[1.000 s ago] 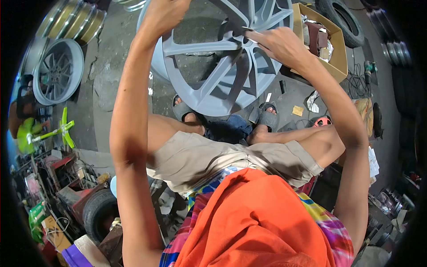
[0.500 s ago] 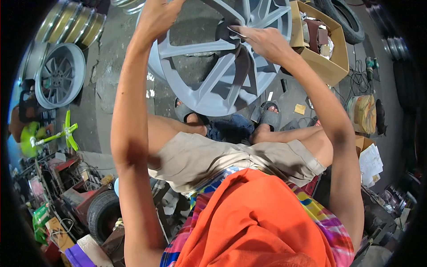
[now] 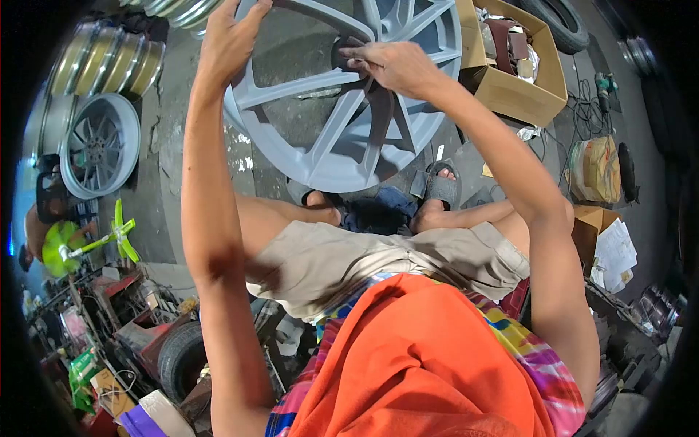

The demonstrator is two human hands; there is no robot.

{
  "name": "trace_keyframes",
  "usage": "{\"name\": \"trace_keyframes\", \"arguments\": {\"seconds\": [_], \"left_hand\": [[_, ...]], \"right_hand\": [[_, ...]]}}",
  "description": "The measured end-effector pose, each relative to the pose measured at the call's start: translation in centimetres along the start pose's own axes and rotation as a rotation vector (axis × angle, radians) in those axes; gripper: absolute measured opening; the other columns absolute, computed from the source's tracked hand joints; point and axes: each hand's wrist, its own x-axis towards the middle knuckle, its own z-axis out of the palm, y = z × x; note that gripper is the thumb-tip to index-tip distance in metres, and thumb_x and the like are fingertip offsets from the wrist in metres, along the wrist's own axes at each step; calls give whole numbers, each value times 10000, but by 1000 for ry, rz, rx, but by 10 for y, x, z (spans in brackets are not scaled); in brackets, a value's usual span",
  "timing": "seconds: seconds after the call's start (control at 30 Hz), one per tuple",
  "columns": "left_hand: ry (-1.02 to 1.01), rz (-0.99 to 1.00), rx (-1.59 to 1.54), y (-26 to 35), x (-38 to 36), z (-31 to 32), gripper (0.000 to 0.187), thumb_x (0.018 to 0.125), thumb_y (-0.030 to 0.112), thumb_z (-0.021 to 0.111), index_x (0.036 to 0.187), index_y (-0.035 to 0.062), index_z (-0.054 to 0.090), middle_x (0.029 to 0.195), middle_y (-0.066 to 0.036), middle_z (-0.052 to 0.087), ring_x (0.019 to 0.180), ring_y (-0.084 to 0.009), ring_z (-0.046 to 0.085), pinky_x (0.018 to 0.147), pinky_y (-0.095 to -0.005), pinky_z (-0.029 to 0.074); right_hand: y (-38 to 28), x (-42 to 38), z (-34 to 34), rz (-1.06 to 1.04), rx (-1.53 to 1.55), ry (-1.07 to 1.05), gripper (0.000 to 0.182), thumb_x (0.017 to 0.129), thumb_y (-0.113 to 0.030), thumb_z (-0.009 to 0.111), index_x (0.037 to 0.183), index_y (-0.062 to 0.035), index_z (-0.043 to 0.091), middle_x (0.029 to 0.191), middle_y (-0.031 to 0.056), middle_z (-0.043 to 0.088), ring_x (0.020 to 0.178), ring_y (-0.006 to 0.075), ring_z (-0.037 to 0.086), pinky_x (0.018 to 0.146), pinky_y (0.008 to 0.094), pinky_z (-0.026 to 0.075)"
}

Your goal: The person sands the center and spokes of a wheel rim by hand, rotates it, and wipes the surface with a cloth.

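Note:
A grey alloy wheel (image 3: 338, 130) with several spokes stands tilted on the floor in front of me, between my feet. At its upper left edge, my left hand (image 3: 231, 45) is wrapped round the rim, thumb at the top. My right hand (image 3: 397, 67) is at the hub, its fingers pressed together against the inner ends of the spokes. Something thin and dark shows at those fingertips, too small to name. The wheel's top edge is cut off by the frame.
Other wheel rims (image 3: 100, 146) stand at the left, below stacked gold rims (image 3: 109, 62). A cardboard box (image 3: 518, 98) of scraps sits at the upper right near a tyre (image 3: 557, 25). A green fan (image 3: 62, 247) and cluttered machinery are at lower left; a corded power tool (image 3: 606, 91) lies right.
The view has shifted, so the wheel appears farther left. My right hand has slid slightly left across the hub, while my left hand keeps hold of the rim.

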Motion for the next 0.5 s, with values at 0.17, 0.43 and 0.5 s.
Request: {"name": "trace_keyframes", "arguments": {"seconds": [0.17, 0.43, 0.5], "left_hand": [[-28, 29, -41, -2, -4, -4, 458, 962, 88, 602, 1397, -50, 562, 1307, -171, 681, 1241, -227, 588, 1090, -328, 407], [-1, 39, 46, 2, -1, 2, 464, 959, 96, 614, 1395, -54, 563, 1311, -170, 681, 1237, -229, 590, 1089, -324, 408], [-16, 37, 22, 4, 1, 2, 466, 958, 101, 617, 1394, -54, 563, 1314, -171, 680, 1237, -229, 590, 1089, -326, 408]], "right_hand": [[21, -15, -7, 85, 92, -123, 409, 1069, -401, 470, 1077, -75, 717, 963, 191, 697, 895, 412, 664, 807, 509, 526], [-9, -5, -21, -123, -49, -29, 335, 1069, -317, 496, 1060, -67, 718, 938, 149, 661, 923, 371, 639, 837, 460, 496], [-10, -3, 12, -139, -28, 104, 340, 1072, -314, 482, 1049, -64, 710, 918, 142, 641, 919, 364, 630, 852, 455, 491]]}}
